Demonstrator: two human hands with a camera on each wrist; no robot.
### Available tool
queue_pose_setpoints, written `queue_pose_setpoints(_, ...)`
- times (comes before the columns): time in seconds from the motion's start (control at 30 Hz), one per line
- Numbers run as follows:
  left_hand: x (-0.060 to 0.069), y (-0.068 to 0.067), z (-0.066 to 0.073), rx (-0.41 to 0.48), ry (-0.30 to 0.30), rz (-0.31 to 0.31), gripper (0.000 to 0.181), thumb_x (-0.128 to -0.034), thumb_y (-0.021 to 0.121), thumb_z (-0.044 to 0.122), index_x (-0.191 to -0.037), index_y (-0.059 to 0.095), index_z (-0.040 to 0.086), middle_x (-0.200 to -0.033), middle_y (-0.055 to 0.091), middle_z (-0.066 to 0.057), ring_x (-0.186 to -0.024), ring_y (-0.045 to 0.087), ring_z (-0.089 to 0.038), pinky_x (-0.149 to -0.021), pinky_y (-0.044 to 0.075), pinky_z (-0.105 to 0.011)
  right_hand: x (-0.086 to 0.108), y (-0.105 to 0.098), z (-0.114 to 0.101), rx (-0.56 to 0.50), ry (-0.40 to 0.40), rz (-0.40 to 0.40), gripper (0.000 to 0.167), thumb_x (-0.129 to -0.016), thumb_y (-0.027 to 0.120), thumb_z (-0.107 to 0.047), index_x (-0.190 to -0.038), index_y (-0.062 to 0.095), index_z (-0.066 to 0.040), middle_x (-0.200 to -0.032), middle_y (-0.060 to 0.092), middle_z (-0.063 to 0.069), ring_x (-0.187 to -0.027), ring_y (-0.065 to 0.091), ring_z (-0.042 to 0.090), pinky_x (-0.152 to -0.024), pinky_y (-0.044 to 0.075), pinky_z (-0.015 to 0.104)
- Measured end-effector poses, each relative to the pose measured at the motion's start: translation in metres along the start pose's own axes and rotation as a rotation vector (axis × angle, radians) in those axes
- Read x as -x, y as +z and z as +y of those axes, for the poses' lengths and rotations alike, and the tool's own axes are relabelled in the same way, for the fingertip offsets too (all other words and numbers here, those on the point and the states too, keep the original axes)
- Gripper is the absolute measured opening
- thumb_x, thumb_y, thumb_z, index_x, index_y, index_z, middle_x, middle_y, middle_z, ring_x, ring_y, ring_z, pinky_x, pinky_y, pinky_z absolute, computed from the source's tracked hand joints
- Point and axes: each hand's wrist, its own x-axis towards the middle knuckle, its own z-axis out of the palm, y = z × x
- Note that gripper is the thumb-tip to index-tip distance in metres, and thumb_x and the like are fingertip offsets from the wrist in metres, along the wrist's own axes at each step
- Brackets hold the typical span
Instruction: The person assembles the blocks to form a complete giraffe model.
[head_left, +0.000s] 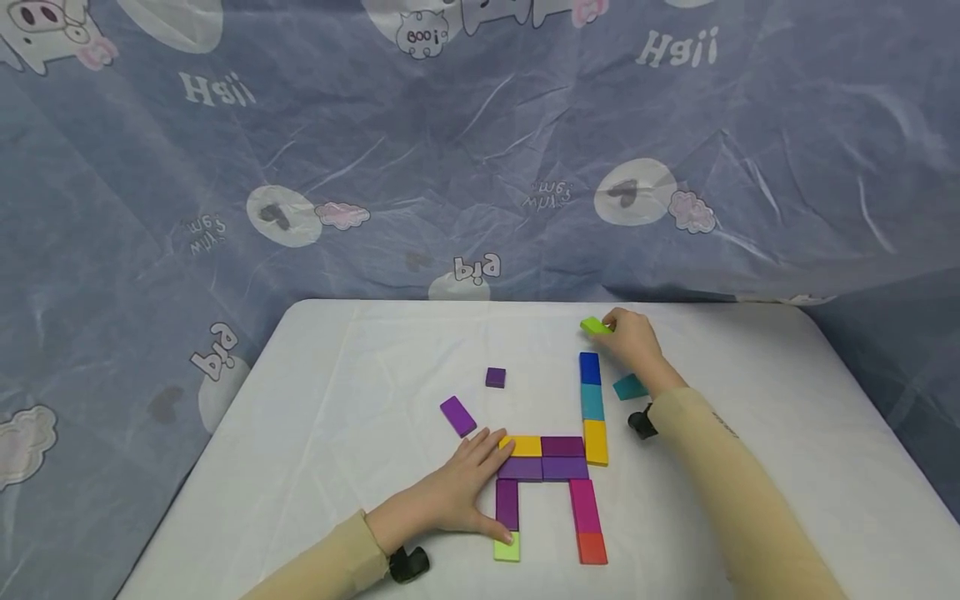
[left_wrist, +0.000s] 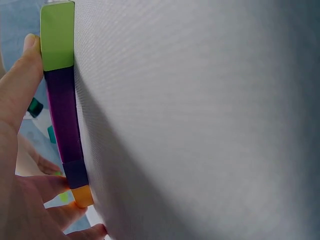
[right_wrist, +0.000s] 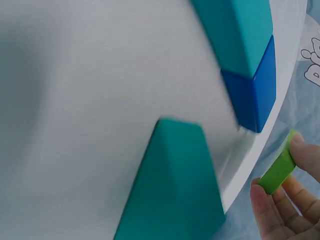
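My right hand (head_left: 634, 340) pinches a bright green block (head_left: 595, 325) between thumb and fingers near the far edge; the right wrist view shows that green block (right_wrist: 278, 170) held off the table. Nearer me, a column joins a blue block (head_left: 590, 368), a teal block (head_left: 592, 402) and a yellow block (head_left: 596, 442). My left hand (head_left: 457, 492) lies spread along the left side of the joined blocks. Its fingers touch a yellow block (head_left: 527, 447) and its thumb a lime block (head_left: 506, 552), with a purple block (head_left: 507, 504) between them.
A loose violet block (head_left: 457, 416) and a small dark purple block (head_left: 496, 377) lie left of the column. A loose teal block (head_left: 630, 387) sits under the right forearm. Magenta (head_left: 585, 506) and red (head_left: 592, 548) blocks form the right leg. A patterned blue cloth (head_left: 450, 150) hangs behind the table.
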Motion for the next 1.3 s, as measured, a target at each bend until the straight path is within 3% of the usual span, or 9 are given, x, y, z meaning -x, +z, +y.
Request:
queue_pose_setpoints(0.4, 0.001, 0.000, 0.001, -0.009, -0.002, 0.010, 0.118, -0.0702, 0.078, 0.065, -0.159, 0.018, 0.015, -0.166, 0.011, -0.007, -0.153, 0.010, -0.034, -0.122, 0.017, -0.056, -0.006, 0.016, -0.001, 0.025, 0.106, 0.029, 0.045, -0.093, 0.065, -0.023, -0.117, 0.054, 0.013, -0.116, 0.061, 0.033, -0.102, 0.060, 0.040, -0.094, 0.050, 0.051)
queue_pose_setpoints(0.57, 0.001, 0.000, 0.001, -0.021, -0.004, 0.018, 0.118, -0.0698, 0.078, 0.065, -0.158, 0.019, 0.014, -0.166, 0.012, -0.009, -0.153, 0.010, -0.035, -0.121, 0.017, -0.056, -0.005, 0.016, 0.000, 0.022, 0.080, 0.010, 0.043, -0.095, 0.063, -0.024, -0.119, 0.055, 0.011, -0.117, 0.062, 0.031, -0.102, 0.060, 0.039, -0.095, 0.050, 0.051)
queue_pose_setpoints(0.83, -0.001, 0.001, -0.001, -0.021, -0.003, 0.009, 0.119, -0.0703, 0.077, 0.066, -0.159, 0.017, 0.016, -0.167, 0.009, -0.008, -0.153, 0.008, -0.033, -0.122, 0.017, -0.056, -0.003, 0.012, 0.006, 0.018, 0.017, -0.033, 0.029, -0.096, 0.060, -0.013, -0.120, 0.063, 0.002, -0.122, 0.062, 0.028, -0.108, 0.059, 0.040, -0.094, 0.051, 0.050)
queue_pose_setpoints(1.1, -0.001, 0.002, -0.001, -0.024, -0.008, 0.004, 0.120, -0.0696, 0.077, 0.068, -0.159, 0.016, 0.017, -0.167, 0.008, -0.007, -0.154, 0.007, -0.033, -0.122, 0.017, -0.056, -0.004, 0.012, 0.009, 0.048, -0.043, -0.088, 0.037, -0.099, 0.054, -0.017, -0.132, 0.061, -0.002, -0.138, 0.055, 0.027, -0.124, 0.053, 0.042, -0.105, 0.045, 0.054)
queue_pose_setpoints(1.3, 0.000, 0.002, -0.001, -0.015, -0.009, 0.001, 0.119, -0.0697, 0.077, 0.066, -0.159, 0.017, 0.017, -0.167, 0.008, -0.006, -0.154, 0.007, -0.033, -0.122, 0.016, -0.056, -0.002, 0.015, 0.010, 0.062, -0.085, -0.123, 0.041, -0.097, 0.056, -0.018, -0.135, 0.057, -0.003, -0.130, 0.057, 0.028, -0.103, 0.060, 0.035, -0.092, 0.053, 0.047)
